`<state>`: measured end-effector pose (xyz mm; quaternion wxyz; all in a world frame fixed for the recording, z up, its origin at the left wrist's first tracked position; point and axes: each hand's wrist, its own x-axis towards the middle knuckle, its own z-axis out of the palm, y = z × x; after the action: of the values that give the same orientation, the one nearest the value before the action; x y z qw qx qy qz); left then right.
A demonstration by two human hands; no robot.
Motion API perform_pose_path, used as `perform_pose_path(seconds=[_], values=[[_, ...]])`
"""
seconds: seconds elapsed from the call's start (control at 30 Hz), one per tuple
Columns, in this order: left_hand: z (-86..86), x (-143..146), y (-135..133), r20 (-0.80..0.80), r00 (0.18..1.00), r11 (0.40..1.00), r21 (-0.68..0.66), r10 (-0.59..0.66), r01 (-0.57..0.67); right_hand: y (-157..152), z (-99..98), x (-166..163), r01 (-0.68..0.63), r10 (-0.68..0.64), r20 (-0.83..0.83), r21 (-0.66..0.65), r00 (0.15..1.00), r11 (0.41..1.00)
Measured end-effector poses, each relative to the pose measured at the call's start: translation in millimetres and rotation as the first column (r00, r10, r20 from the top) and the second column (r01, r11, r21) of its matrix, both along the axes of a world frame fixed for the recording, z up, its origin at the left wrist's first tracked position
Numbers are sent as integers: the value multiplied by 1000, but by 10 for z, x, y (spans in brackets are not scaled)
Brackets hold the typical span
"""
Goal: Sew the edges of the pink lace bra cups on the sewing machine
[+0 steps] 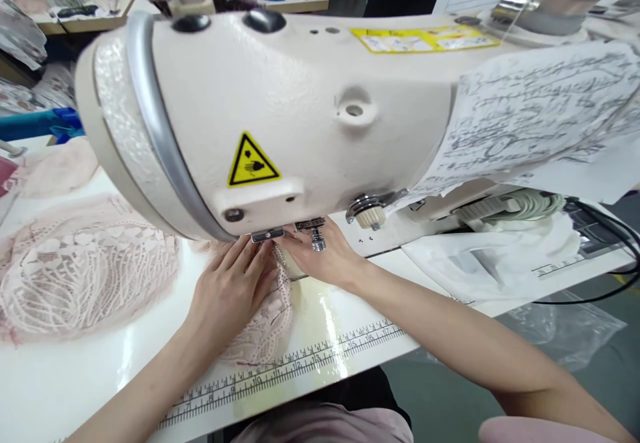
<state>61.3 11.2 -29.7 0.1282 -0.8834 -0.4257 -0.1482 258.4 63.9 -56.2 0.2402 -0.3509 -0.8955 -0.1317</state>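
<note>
A cream sewing machine (280, 109) fills the upper middle of the head view. Under its head lies a pale pink lace piece (260, 329) on the white table. My left hand (233, 289) rests flat on the lace, fingers stretched toward the presser foot (267, 234). My right hand (323, 259) lies on the lace just right of the foot; its fingertips are hidden under the machine head. The needle itself is hidden.
A heap of pink lace (80, 269) lies at the left. A printed ruler strip (300, 359) runs along the table's front edge. Printed paper (530, 116) hangs over the machine's arm, with white fabric, plastic bags and black cables at the right.
</note>
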Motion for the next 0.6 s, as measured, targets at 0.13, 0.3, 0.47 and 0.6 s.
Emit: perform_pose_path(seconds=[0.13,0.3,0.47,0.6], values=[[-2,2,10,-5,1000,1000,-12,6,-6,1,57,15,-16,24,-88,91,996,996],[197,4,-57,-38,997,998,30,-63,64,-50,204,62,-168,170,-105,33,980,985],[441,-99,-379,-148,891,901,1,-429,433,-88,245,72,-341,340,-35,-36,940,939],[383,-154,-670,-323,810,867,-74,-488,493,-93,225,69,-371,370,-28,-66,928,926]])
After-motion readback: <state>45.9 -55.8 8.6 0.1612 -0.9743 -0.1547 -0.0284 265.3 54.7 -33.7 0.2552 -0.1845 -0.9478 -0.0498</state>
